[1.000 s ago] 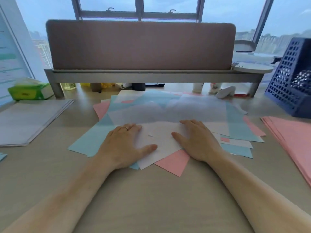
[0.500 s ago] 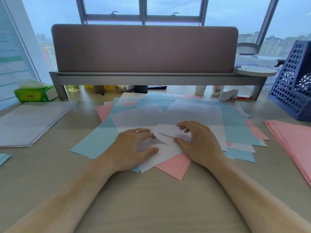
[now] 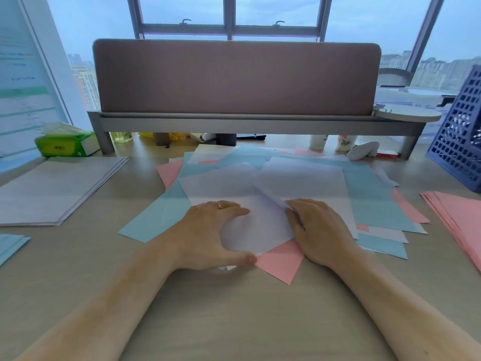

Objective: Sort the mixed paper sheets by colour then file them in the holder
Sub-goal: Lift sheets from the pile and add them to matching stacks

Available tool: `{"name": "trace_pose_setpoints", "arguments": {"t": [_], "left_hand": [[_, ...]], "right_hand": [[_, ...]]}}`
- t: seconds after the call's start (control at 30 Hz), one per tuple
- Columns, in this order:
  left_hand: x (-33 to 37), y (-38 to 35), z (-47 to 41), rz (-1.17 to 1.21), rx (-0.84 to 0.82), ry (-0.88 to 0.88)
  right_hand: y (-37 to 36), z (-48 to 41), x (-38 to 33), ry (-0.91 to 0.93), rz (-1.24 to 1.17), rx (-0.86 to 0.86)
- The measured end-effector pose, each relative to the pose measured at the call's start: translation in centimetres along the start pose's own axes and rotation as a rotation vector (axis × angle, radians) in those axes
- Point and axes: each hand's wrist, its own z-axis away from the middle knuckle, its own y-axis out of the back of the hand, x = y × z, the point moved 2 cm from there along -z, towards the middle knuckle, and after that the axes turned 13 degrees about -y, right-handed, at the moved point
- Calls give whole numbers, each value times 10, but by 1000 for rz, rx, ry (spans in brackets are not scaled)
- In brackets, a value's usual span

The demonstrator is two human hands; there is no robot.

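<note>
So, stage: mid-sort by my reading, with nothing filed as far as I can see.
Pressing: the left hand [image 3: 208, 235] lies spread flat, holding down the white sheet [image 3: 256, 230] on top of the mixed pile [image 3: 364, 194].
Pinching: the right hand [image 3: 318, 230] has its fingers curled on that sheet's lifted edge, just beside the left fingertips.
Left to do: pink, blue and white sheets overlap under and beyond both hands, so there are plenty to go.
Done: the white stack [image 3: 54, 188] sits well out from the left hand, the blue stack [image 3: 10, 247] further out, and the pink stack [image 3: 463, 225] outside the right hand.
Holder: the holder [image 3: 460, 142] stands beyond the pink stack, and I cannot tell what is inside it.
</note>
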Motion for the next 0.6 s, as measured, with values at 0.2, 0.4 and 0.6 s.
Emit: {"name": "trace_pose_setpoints", "arguments": {"t": [0.2,0.4,0.6], "left_hand": [[-2,1,4,40,14,-36],[-30,3,8,172,117,90],[-51,6,6,-32,303,499]], "right_hand": [[-5,0,-11,281,-33,-58],[-1,0,-11,405,-34,-80],[3,3,-18,497,27,-40]]}}
